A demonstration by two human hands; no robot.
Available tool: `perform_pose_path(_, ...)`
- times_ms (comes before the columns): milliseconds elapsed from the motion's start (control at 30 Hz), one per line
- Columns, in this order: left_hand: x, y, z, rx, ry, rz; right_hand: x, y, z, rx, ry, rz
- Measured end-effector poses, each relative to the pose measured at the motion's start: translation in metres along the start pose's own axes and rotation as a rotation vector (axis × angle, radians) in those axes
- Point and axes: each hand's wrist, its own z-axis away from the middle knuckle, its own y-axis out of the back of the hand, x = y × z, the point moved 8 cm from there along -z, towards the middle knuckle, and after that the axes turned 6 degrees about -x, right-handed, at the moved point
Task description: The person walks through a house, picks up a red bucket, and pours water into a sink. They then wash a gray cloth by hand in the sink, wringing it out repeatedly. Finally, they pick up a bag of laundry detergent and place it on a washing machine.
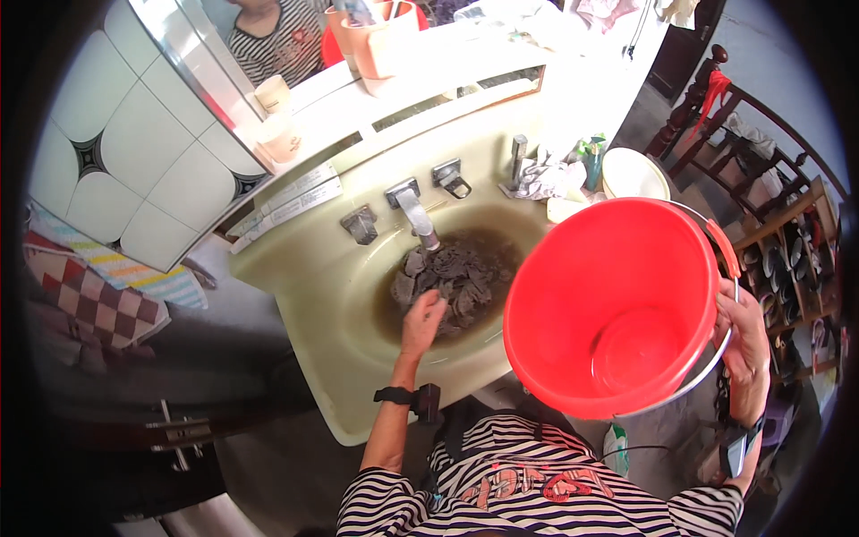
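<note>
My right hand [743, 329] grips the rim of a red plastic bucket [557, 302] on its far right side. The bucket is tilted with its mouth towards me, and I see nothing inside it. Its wire handle, with an orange grip [722, 248], hangs over that same side. Over the washbasin [315, 349], my left hand [424, 322] is beside a heap of wet dark grey cloth [463, 282]. Its fingers are bent, and whether they hold any cloth is unclear. Brown water [500, 245] surrounds the cloth, under the chrome faucet spout [417, 216].
Two tap handles [360, 225] flank the spout. Behind the bucket are a crumpled cloth [547, 178], a green pump bottle [594, 161] and a pale bowl [634, 173]. Long boxes [295, 205] lie on the basin's left ledge. A shoe rack [792, 262] stands at right.
</note>
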Motion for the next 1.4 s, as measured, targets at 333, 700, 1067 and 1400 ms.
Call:
perform_pose_path(333,0.017,0.074,-0.013,-0.028,0.09,0.416,0.009,-0.178,-0.053,-0.14,-0.14,-0.146)
perform_pose_path(700,-0.034,0.134,0.021,0.109,0.179,0.39,0.029,-0.214,-0.062,-0.098,-0.208,-0.187)
perform_pose_path(1067,-0.044,0.136,0.006,0.03,0.107,0.186,0.012,-0.069,0.03,0.376,0.008,-0.191)
perform_pose_path(1400,-0.056,0.086,-0.066,-0.355,0.024,-0.552,0.038,-0.042,0.085,0.519,0.085,-0.019)
